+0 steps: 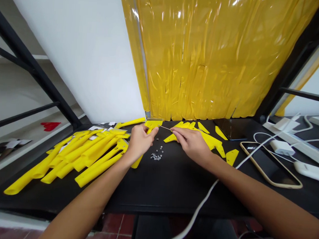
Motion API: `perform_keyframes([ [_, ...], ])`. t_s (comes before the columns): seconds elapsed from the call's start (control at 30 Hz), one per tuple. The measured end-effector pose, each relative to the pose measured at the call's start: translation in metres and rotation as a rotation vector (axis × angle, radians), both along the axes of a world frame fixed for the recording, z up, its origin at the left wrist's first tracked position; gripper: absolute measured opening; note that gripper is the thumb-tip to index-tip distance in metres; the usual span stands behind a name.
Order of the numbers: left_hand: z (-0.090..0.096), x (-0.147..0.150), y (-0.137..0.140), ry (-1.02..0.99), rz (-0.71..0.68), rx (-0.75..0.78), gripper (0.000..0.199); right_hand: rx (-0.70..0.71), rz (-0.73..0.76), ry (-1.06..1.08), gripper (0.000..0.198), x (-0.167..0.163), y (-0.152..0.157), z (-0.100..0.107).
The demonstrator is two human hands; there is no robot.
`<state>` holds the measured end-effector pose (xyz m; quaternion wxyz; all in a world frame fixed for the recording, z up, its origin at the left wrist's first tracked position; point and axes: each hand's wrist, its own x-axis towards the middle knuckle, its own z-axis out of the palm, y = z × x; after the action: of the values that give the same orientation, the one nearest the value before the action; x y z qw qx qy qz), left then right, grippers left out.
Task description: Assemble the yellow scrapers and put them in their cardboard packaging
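Observation:
My left hand (142,139) is closed round a yellow plastic tool (151,124) with a long handle and a wide flat head, edged by a greyish strip. A small screw shows near the head, by my left thumb. My right hand (192,141) pinches a thin metal rod (164,127), perhaps a screwdriver or hex key; its grip end is hidden in my fingers. The rod's tip reaches the head beside the screw. Below, on the black table, lies a small heap of screws and nuts (156,156). Flat yellow plastic pieces (211,140) lie behind and beside my right hand.
Several yellow handled tools (85,147) are piled at the left. At the right lie a phone in a beige case (272,164), a dark phone-like slab (231,129), a white charger (282,147) and a power strip (305,141). A white cable (203,200) crosses the front edge.

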<state>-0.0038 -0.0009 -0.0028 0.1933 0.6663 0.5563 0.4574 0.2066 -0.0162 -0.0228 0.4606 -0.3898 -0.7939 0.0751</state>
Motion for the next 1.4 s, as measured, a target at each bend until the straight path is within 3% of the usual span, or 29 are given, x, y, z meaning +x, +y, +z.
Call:
perform_keyframes([
  [0.17,-0.005,-0.001,0.002,-0.025,0.011,0.064,0.035,-0.081,-0.066,0.077,0.022,-0.004,-0.001,-0.001],
  [0.3,-0.001,0.002,-0.001,-0.015,0.042,0.06,0.037,-0.046,-0.071,0.112,0.009,-0.005,0.003,-0.004],
  [0.5,-0.002,0.001,-0.002,0.024,0.03,0.103,0.032,-0.156,-0.096,-0.032,0.03,0.0,0.002,-0.002],
  [0.67,-0.006,0.0,-0.001,0.036,-0.006,0.126,0.026,-0.296,-0.004,0.039,0.044,0.005,0.006,0.0],
  [0.73,-0.006,0.0,0.0,0.031,-0.01,0.115,0.026,-0.359,0.006,0.08,0.038,0.005,0.008,0.0],
  [0.83,-0.003,-0.001,0.001,0.009,0.009,0.074,0.031,-0.444,-0.097,0.118,0.026,0.003,0.009,0.0],
  [0.93,0.0,-0.002,0.001,-0.019,0.024,0.068,0.035,-0.422,-0.104,0.112,0.02,0.002,0.008,0.001],
  [1.1,0.001,-0.002,0.002,-0.01,0.031,0.106,0.035,-0.4,0.001,0.08,0.037,0.003,0.009,-0.002],
  [1.3,0.0,-0.003,0.005,0.003,0.058,0.065,0.035,-0.429,-0.058,0.141,0.023,0.002,0.011,-0.005],
  [1.4,-0.006,-0.007,0.009,0.075,0.063,0.118,0.036,-0.395,-0.031,0.082,0.036,0.005,0.012,-0.001],
])
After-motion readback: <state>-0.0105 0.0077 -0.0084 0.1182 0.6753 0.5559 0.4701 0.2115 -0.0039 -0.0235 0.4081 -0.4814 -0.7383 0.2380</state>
